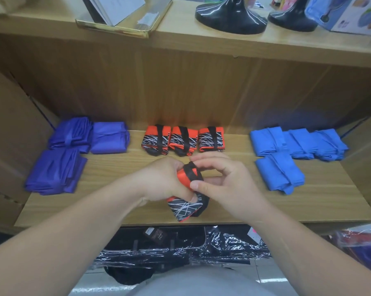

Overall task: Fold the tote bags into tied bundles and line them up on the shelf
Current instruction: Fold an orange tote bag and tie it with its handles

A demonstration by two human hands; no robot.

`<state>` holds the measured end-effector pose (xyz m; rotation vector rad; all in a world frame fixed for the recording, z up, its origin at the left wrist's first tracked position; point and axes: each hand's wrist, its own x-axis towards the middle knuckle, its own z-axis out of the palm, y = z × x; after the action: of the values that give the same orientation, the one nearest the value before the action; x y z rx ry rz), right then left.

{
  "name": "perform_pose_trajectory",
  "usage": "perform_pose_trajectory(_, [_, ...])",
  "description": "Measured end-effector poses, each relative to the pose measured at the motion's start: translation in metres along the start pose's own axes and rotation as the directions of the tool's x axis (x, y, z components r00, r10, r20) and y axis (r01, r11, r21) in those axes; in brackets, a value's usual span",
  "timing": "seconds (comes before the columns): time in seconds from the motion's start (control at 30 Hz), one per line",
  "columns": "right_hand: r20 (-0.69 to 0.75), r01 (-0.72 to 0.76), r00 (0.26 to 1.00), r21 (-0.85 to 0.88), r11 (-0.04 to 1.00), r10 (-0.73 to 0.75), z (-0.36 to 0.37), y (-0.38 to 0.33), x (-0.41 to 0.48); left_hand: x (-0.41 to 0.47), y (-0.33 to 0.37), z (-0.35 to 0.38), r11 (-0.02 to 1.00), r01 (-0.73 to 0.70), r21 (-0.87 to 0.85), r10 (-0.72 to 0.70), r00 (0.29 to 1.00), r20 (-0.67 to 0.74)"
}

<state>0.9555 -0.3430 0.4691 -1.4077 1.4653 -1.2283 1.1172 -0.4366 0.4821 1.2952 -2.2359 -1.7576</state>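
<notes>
A folded orange tote bag (185, 207) with a black panel of white scribble lines is held just above the front of the wooden shelf (120, 189). My left hand (165, 178) grips its orange upper half. My right hand (223, 178) pinches the bag's black strap (191, 169) where it wraps over the top of the bundle. Behind them, three tied orange-and-black bundles (183, 141) stand side by side in a row at the back of the shelf.
Three purple folded bags (73, 150) lie at the left, several blue folded bags (297, 146) at the right. Cardboard boxes flank the shelf. Above, an upper shelf carries black stands (231, 16) and a gold tray (124, 20). Plastic-wrapped dark goods (180, 248) sit below.
</notes>
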Motion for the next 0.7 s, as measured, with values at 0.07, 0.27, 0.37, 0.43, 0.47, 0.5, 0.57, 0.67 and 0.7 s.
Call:
perform_pose_trajectory(0.07, [-0.068,-0.024,0.997,-0.030,0.999,0.022,0.001,0.002,0.004,0.000,-0.001,0.008,0.984,-0.045,-0.171,0.022,0.991,-0.134])
perform_pose_trajectory(0.27, [-0.155,-0.044,0.987,-0.041,0.998,0.038,-0.005,0.003,0.011,-0.002,-0.011,0.030,0.747,-0.262,-0.611,0.020,0.928,-0.372])
perform_pose_trajectory(0.37, [-0.143,-0.023,0.990,-0.021,1.000,0.020,0.001,0.003,0.011,-0.004,-0.014,0.041,0.651,-0.307,-0.694,0.030,0.924,-0.381])
perform_pose_trajectory(0.43, [-0.132,0.004,0.991,-0.046,0.999,-0.010,0.003,0.001,0.011,-0.004,-0.017,0.042,0.639,-0.304,-0.707,0.051,0.933,-0.356])
perform_pose_trajectory(0.47, [-0.117,0.022,0.993,-0.069,0.997,-0.030,0.002,-0.001,0.011,-0.004,-0.017,0.040,0.660,-0.307,-0.685,0.085,0.937,-0.339])
perform_pose_trajectory(0.5, [-0.095,0.047,0.994,-0.104,0.993,-0.057,0.000,-0.002,0.011,-0.005,-0.017,0.038,0.688,-0.307,-0.658,0.118,0.941,-0.317])
perform_pose_trajectory(0.57, [-0.047,0.125,0.989,-0.213,0.969,-0.138,-0.005,-0.005,0.013,-0.006,-0.015,0.034,0.739,-0.321,-0.593,0.165,0.939,-0.303])
perform_pose_trajectory(0.67, [-0.010,0.200,0.976,-0.365,0.909,-0.218,-0.010,-0.003,0.017,-0.007,-0.011,0.030,0.798,-0.335,-0.501,0.195,0.930,-0.311])
perform_pose_trajectory(0.7, [-0.006,0.208,0.974,-0.390,0.897,-0.228,-0.010,-0.003,0.017,-0.007,-0.009,0.029,0.820,-0.337,-0.462,0.208,0.928,-0.308])
